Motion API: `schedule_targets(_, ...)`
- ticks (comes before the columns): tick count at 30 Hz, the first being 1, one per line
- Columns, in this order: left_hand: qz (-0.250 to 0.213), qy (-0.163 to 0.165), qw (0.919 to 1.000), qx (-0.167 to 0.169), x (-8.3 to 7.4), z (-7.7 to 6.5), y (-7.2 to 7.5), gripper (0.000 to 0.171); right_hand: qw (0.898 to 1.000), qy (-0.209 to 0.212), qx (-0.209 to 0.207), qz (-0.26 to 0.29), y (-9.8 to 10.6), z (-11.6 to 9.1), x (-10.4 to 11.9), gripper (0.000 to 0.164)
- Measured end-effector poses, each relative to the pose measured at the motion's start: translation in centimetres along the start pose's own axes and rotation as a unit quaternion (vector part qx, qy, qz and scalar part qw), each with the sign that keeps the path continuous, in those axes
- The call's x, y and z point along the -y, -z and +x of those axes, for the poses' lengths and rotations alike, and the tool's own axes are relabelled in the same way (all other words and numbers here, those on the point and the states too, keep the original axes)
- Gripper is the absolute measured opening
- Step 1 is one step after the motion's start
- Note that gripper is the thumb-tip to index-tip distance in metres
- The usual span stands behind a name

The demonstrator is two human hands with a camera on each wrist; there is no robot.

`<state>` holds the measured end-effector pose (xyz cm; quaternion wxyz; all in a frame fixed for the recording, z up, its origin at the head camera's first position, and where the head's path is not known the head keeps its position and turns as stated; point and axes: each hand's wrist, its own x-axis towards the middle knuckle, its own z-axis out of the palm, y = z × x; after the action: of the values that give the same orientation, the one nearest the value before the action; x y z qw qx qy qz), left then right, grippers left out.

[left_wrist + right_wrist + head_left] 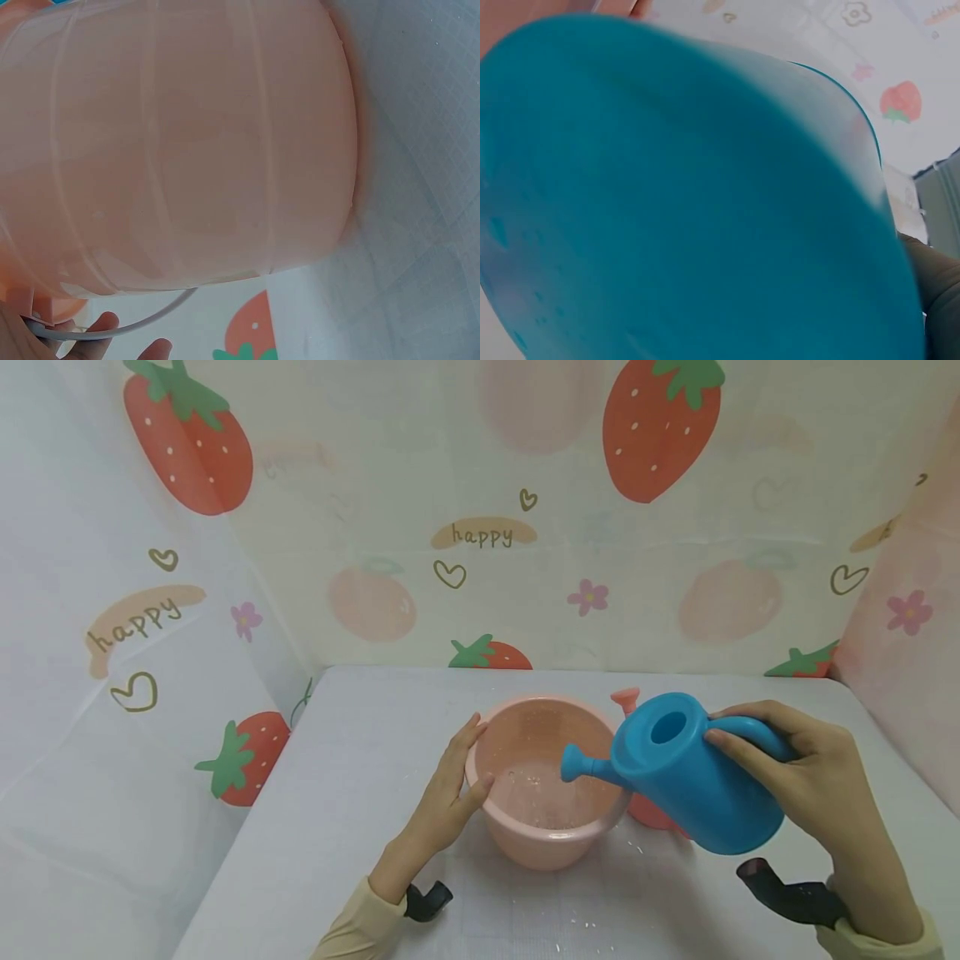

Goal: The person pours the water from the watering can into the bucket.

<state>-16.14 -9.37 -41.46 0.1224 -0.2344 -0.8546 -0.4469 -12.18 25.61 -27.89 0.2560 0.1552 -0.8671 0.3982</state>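
A pink bucket [536, 852] stands upright on the table, with a little water and droplets inside. My left hand [450, 781] holds its left rim, thumb over the edge and fingers stretched along the side. In the left wrist view the bucket's ribbed wall [202, 142] fills much of the frame, with fingertips [154, 349] beyond a thin grey handle [142, 324]. Raised at the right, a blue watering can [701, 785] tilts leftward, its spout over the bucket. My right hand [810, 768] grips its handle. The can's blue body [697, 187] covers most of the right wrist view.
Behind the blue can, a coral-red object [652, 814] with a spout-like tip [625, 698] is partly hidden beside the bucket. Water drops dot the white table [360, 793]. A strawberry-patterned curtain [630, 552] hangs at the table's back edge and along both sides.
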Motion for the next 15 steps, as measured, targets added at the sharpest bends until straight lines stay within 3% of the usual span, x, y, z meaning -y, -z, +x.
schedule_targets(15, -0.002, 0.002, 1.0000, 0.004, -0.02, -0.01, 0.02, 0.061, 1.000, -0.008, 0.005, -0.011, -0.14, 0.12, -0.30, 0.031)
